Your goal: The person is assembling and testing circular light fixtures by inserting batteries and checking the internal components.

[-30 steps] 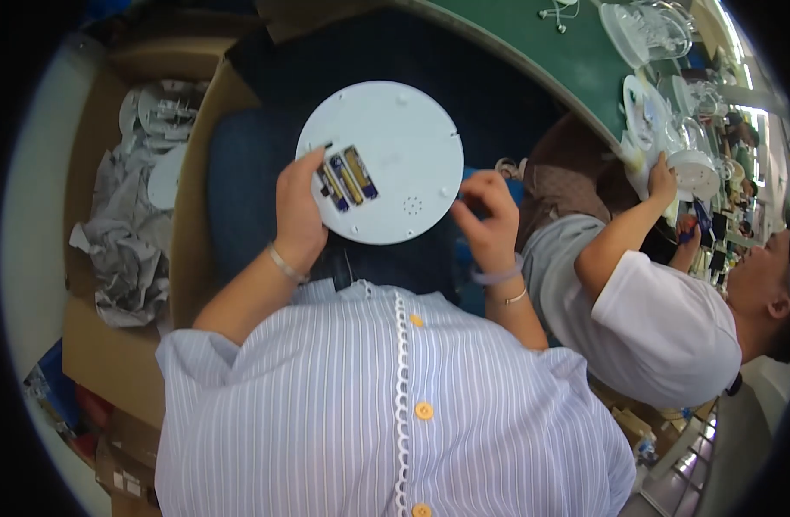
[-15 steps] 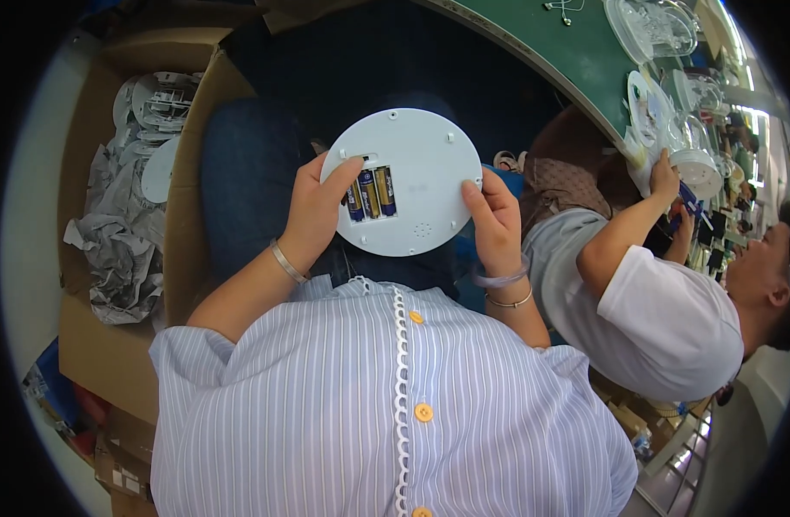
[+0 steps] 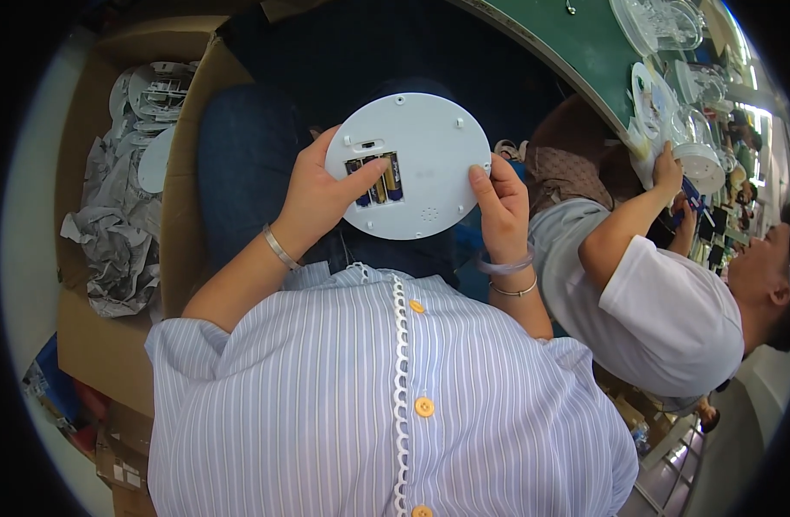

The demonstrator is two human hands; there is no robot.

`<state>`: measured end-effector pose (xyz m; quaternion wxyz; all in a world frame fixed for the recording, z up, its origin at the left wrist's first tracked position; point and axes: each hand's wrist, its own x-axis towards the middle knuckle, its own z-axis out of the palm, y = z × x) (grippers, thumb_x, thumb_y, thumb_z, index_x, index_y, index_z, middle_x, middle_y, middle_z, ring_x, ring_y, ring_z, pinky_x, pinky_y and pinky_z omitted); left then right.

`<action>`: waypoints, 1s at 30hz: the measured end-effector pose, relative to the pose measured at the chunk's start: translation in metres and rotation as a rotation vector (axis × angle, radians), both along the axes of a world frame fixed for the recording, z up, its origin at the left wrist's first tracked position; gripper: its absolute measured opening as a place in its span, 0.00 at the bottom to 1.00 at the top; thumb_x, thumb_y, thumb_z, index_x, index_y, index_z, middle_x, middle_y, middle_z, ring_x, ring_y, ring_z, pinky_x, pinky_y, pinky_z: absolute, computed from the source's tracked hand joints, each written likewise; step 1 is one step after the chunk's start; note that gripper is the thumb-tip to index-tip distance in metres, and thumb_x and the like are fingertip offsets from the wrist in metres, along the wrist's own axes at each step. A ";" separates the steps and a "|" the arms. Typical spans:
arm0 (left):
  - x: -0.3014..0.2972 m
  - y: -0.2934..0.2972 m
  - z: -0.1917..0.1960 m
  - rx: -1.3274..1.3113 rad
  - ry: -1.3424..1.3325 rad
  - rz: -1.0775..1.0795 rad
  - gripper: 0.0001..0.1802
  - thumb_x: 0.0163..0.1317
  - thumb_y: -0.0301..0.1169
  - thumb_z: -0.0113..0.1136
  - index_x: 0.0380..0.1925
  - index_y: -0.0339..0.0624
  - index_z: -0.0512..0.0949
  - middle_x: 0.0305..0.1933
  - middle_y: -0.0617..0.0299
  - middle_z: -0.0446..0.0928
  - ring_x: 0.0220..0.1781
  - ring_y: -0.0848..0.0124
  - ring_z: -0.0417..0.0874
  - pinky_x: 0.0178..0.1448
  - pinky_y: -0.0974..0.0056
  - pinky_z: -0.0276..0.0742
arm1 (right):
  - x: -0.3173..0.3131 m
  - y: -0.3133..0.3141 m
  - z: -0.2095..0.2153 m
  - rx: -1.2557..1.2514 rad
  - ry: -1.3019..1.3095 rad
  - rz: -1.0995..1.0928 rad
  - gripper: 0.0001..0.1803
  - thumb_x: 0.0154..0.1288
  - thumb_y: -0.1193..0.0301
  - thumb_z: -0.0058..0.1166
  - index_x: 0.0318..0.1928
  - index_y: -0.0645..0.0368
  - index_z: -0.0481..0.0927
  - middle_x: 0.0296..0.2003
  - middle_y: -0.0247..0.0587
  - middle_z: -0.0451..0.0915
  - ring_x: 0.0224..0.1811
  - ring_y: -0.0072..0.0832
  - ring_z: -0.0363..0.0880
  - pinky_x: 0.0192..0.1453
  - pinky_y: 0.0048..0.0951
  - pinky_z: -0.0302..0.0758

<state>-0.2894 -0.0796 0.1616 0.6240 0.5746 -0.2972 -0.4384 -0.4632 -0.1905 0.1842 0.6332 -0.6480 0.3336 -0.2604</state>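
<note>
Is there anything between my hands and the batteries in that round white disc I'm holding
Nothing visible. The left hand rests its thumb directly on the batteries in the open compartment of the white disc, and the right hand grips the disc's rim.

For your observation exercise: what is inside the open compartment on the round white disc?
Three batteries lie side by side in the white disc. The left hand thumb covers their lower ends, hiding the contacts.

An assembly workshop for small battery-powered lamps.

A long green tabletop (image 3: 584, 52) carries rows of clear plastic covers (image 3: 671, 21) and white round parts (image 3: 701, 164), a co-worker (image 3: 662, 310) sits close by handling them, and a cardboard box (image 3: 93, 336) on the floor holds more white discs (image 3: 154, 90) in crumpled grey paper (image 3: 111, 233).
</note>
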 end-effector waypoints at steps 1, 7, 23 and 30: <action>-0.001 -0.001 -0.001 0.002 0.002 -0.002 0.18 0.51 0.31 0.59 0.41 0.36 0.71 0.38 0.56 0.76 0.37 0.72 0.78 0.40 0.70 0.74 | 0.000 -0.001 -0.001 0.002 0.002 -0.002 0.14 0.60 0.71 0.45 0.45 0.66 0.71 0.33 0.37 0.76 0.35 0.19 0.72 0.40 0.17 0.67; 0.008 -0.006 -0.006 0.178 0.004 -0.082 0.20 0.49 0.34 0.60 0.40 0.34 0.71 0.35 0.56 0.77 0.34 0.72 0.78 0.37 0.71 0.74 | 0.006 -0.002 -0.004 -0.445 0.260 -0.118 0.16 0.48 0.72 0.55 0.40 0.62 0.71 0.46 0.44 0.66 0.44 0.30 0.66 0.45 0.27 0.66; 0.016 -0.025 0.001 0.401 -0.253 -0.537 0.23 0.62 0.41 0.36 0.33 0.33 0.75 0.24 0.58 0.75 0.24 0.77 0.75 0.29 0.74 0.70 | 0.038 0.025 -0.001 -0.655 0.253 0.383 0.46 0.36 0.66 0.63 0.58 0.55 0.54 0.58 0.53 0.48 0.58 0.50 0.53 0.59 0.40 0.57; 0.020 -0.026 0.003 0.418 -0.199 -0.570 0.25 0.63 0.43 0.33 0.33 0.32 0.75 0.25 0.57 0.76 0.24 0.75 0.76 0.30 0.73 0.71 | 0.038 0.025 0.003 -0.588 0.275 0.458 0.48 0.36 0.68 0.62 0.60 0.56 0.50 0.59 0.57 0.46 0.57 0.51 0.56 0.58 0.39 0.59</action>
